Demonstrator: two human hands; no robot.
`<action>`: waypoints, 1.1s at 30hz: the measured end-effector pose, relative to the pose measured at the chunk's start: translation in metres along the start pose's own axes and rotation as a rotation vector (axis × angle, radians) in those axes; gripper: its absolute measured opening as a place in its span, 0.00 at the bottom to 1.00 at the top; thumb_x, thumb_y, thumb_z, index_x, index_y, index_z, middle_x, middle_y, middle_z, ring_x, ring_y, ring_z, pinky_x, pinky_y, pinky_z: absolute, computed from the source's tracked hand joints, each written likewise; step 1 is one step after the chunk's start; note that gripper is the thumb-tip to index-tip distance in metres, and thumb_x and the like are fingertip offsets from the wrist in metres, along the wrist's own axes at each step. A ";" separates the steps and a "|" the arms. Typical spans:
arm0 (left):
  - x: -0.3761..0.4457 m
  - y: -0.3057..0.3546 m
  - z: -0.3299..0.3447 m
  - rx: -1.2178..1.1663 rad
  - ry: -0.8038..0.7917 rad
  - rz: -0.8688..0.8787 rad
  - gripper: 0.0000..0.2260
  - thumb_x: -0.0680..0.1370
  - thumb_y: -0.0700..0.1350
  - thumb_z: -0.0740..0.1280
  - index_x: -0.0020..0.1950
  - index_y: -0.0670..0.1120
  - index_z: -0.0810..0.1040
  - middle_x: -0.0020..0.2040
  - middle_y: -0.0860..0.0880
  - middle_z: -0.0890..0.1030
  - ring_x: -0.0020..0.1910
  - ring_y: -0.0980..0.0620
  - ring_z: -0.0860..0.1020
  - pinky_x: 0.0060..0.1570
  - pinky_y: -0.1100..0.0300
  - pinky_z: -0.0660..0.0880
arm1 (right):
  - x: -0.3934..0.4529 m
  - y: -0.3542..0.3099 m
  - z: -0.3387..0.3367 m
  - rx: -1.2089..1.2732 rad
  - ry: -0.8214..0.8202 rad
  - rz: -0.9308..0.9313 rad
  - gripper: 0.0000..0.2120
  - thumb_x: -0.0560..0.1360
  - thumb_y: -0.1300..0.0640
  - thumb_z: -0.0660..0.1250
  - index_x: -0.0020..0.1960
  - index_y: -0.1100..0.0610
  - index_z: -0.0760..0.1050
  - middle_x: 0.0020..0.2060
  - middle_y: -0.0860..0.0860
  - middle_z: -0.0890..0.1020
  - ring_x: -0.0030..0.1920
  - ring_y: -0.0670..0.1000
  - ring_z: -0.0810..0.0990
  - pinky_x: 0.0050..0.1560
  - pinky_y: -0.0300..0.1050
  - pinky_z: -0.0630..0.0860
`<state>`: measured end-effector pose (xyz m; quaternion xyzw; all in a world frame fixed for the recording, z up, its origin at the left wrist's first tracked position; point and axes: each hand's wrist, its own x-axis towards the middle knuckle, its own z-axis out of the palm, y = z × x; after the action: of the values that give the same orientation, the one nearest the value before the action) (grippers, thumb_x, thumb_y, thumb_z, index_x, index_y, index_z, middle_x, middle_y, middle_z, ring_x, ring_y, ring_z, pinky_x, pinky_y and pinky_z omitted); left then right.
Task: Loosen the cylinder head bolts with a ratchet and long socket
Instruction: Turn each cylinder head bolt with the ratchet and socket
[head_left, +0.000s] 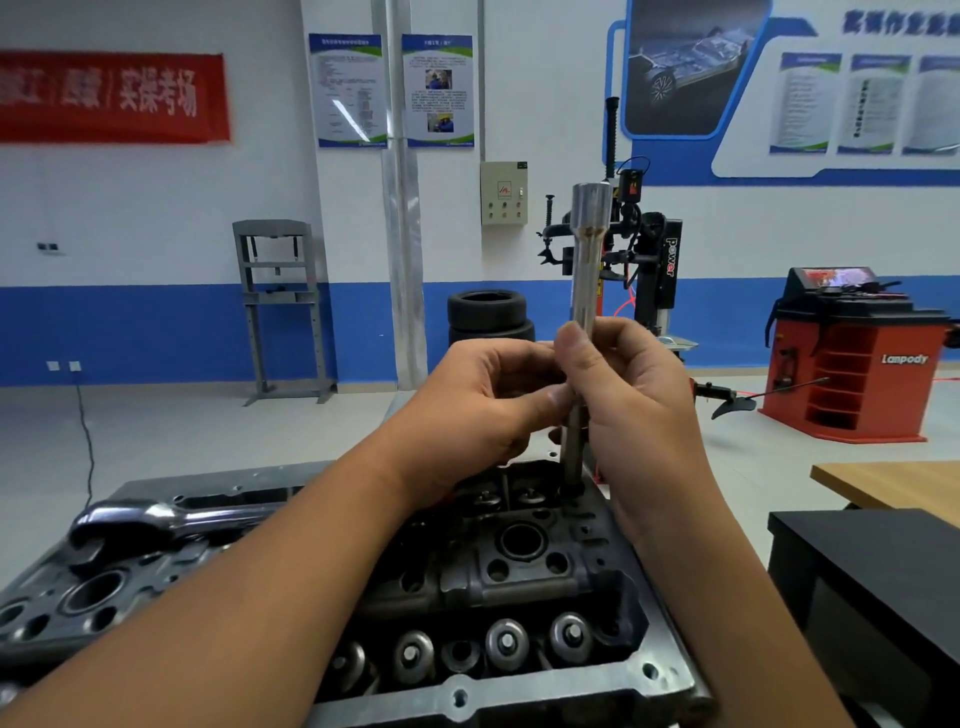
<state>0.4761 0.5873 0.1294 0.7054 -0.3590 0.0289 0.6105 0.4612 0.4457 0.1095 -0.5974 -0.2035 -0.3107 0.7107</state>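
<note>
Where the two hands meet above the far right part of the cylinder head (519, 587), a long socket (586, 291) stands upright between them, its wide end up and its narrow lower end reaching down into a dark recess near the head's far right corner. The right hand (631, 410) curls round the socket's middle, thumb pressed on the near side of the shaft, fingers wrapped behind it. The left hand (483, 405) comes in from the left with fingers bent inward; its thumb tip touches the shaft just below the right thumb, pinching it; the fingers' contact behind is hidden. Whether the socket sits on a bolt cannot be told; the bottom is in shadow. The ratchet (156, 519) lies flat on the left part of the head, well apart from both hands, shiny handle pointing right. Valve springs (506, 642) run in a row along the near edge of the head. Far behind: stacked tyres (488, 314), a black tyre machine (649, 260), a red and black balancer (857, 358) on the right, a grey press frame (280, 306) on the left, a red banner (111, 96) on the wall. A wooden tabletop (893, 483) and a black cabinet (872, 582) stand at the right.
</note>
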 end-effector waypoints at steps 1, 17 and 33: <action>-0.001 0.001 0.000 0.018 0.003 0.006 0.08 0.82 0.37 0.69 0.60 0.36 0.81 0.50 0.35 0.84 0.25 0.61 0.71 0.27 0.65 0.64 | 0.000 -0.001 0.000 0.004 0.020 -0.006 0.11 0.74 0.44 0.73 0.43 0.51 0.79 0.37 0.49 0.82 0.39 0.51 0.81 0.42 0.56 0.80; 0.000 0.000 0.001 0.008 -0.063 0.045 0.10 0.80 0.40 0.70 0.61 0.40 0.83 0.45 0.45 0.84 0.25 0.61 0.72 0.26 0.68 0.67 | -0.002 -0.006 0.002 0.006 0.003 -0.006 0.16 0.76 0.41 0.71 0.41 0.53 0.79 0.38 0.56 0.81 0.41 0.57 0.81 0.43 0.68 0.81; 0.003 -0.003 0.002 0.175 0.033 0.057 0.08 0.81 0.40 0.72 0.60 0.46 0.84 0.53 0.42 0.86 0.41 0.61 0.84 0.39 0.71 0.76 | 0.000 -0.008 -0.002 0.035 0.142 0.132 0.14 0.81 0.43 0.68 0.44 0.53 0.82 0.35 0.48 0.84 0.34 0.50 0.84 0.28 0.45 0.78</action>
<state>0.4791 0.5839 0.1274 0.7449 -0.3647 0.0890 0.5515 0.4559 0.4430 0.1147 -0.5734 -0.1180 -0.3010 0.7528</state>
